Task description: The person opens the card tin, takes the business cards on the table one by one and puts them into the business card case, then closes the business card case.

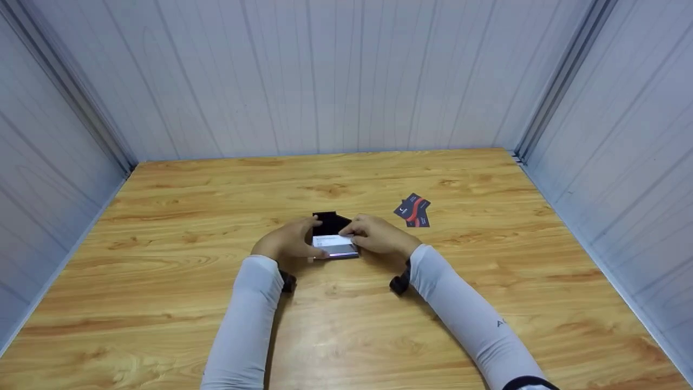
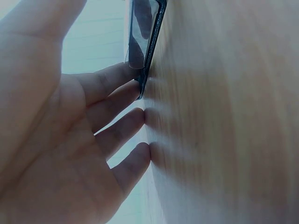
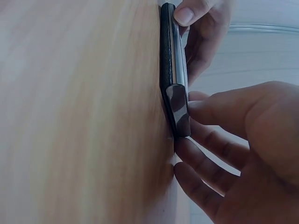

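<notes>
On the wooden table lies a card case (image 1: 343,249) with a shiny metallic front part and a black flap (image 1: 329,223) spread out behind it. A white card (image 1: 328,240) lies across the case. My left hand (image 1: 289,238) holds the case at its left side, thumb on the front part and fingers at the flap's left edge. My right hand (image 1: 381,236) pinches the white card near its right end with thumb and index finger. In the right wrist view, the case (image 3: 179,109) shows edge-on, low on the table, with the right hand's other fingertips down beside it.
Two dark cards with a red wave (image 1: 412,209) lie overlapped on the table, to the right and behind the case. Pale panelled walls (image 1: 335,81) enclose the table (image 1: 178,216) at the back and both sides. A black wrist camera (image 1: 399,284) sits under the right wrist.
</notes>
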`<action>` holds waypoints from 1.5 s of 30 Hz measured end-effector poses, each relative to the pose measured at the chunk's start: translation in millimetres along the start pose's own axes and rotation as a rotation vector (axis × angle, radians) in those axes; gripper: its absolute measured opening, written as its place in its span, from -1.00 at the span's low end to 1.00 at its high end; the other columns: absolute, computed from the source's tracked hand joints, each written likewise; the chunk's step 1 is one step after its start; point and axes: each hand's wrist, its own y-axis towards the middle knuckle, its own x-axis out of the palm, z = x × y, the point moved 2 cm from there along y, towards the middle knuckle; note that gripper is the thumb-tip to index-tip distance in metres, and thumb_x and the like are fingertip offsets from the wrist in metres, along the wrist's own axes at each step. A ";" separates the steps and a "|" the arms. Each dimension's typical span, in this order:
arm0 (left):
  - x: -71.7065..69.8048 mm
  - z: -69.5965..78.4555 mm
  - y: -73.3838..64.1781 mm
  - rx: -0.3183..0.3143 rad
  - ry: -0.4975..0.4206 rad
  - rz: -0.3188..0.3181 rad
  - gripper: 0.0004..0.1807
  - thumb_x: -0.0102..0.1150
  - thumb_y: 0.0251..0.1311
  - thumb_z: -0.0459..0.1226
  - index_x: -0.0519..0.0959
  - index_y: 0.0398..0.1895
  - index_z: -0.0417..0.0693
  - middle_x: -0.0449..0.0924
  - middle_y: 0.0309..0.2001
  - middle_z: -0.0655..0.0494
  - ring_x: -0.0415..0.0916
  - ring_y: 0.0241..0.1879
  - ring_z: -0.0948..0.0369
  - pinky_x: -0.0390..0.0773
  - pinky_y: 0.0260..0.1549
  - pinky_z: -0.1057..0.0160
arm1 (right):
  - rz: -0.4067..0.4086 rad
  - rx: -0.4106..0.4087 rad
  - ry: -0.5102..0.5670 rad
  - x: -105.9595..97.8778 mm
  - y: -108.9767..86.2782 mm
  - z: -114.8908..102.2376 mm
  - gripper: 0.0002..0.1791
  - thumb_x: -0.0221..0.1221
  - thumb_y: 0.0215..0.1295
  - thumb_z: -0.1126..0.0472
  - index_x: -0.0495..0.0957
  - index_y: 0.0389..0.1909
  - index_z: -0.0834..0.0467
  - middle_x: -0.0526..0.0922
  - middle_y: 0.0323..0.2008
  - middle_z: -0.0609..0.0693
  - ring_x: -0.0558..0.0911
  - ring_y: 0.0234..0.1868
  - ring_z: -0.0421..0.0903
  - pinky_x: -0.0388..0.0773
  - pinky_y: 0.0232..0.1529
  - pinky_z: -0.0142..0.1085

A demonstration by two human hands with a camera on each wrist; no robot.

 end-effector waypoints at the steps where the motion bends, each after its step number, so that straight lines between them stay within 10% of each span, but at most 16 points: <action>1: 0.1 0.0 0.1 -0.001 -0.002 -0.001 0.05 0.42 0.14 0.11 0.11 0.58 -0.07 0.01 0.56 -0.09 -0.03 0.52 -0.05 0.12 0.41 -0.12 | -0.004 -0.006 -0.008 0.1 0.0 0.1 -0.67 0.10 0.50 0.29 0.62 0.20 0.13 0.58 0.01 0.07 0.55 0.00 -0.03 0.50 0.04 -0.13; 19: 1.0 0.9 -1.5 -0.020 -0.019 -0.001 0.07 0.43 0.12 0.13 0.12 0.58 -0.05 0.05 0.55 -0.08 0.00 0.51 -0.05 0.12 0.40 -0.13 | -0.076 0.027 0.101 -6.7 -6.3 8.3 -0.61 0.08 0.53 0.24 0.52 0.31 0.10 0.52 0.18 0.05 0.51 0.13 -0.02 0.46 0.17 -0.09; 34: 0.0 2.7 -2.2 -0.020 -0.024 -0.004 0.06 0.44 0.12 0.10 0.10 0.59 -0.02 -0.01 0.57 -0.03 -0.07 0.53 -0.02 0.07 0.43 -0.09 | 0.222 0.294 0.138 -49.2 -29.3 51.3 -0.48 0.16 0.48 0.18 0.39 0.39 0.25 0.43 0.28 0.21 0.53 0.17 0.14 0.53 0.13 -0.04; 45: 0.5 -0.2 -3.1 -0.014 -0.024 0.003 0.06 0.42 0.13 0.13 0.10 0.60 -0.01 -0.07 0.58 -0.04 -0.11 0.54 -0.03 0.05 0.43 -0.10 | 0.270 0.447 0.095 -63.2 -44.7 81.1 -0.35 0.22 0.43 0.07 0.34 0.41 0.29 0.33 0.30 0.31 0.33 0.29 0.25 0.37 0.25 0.10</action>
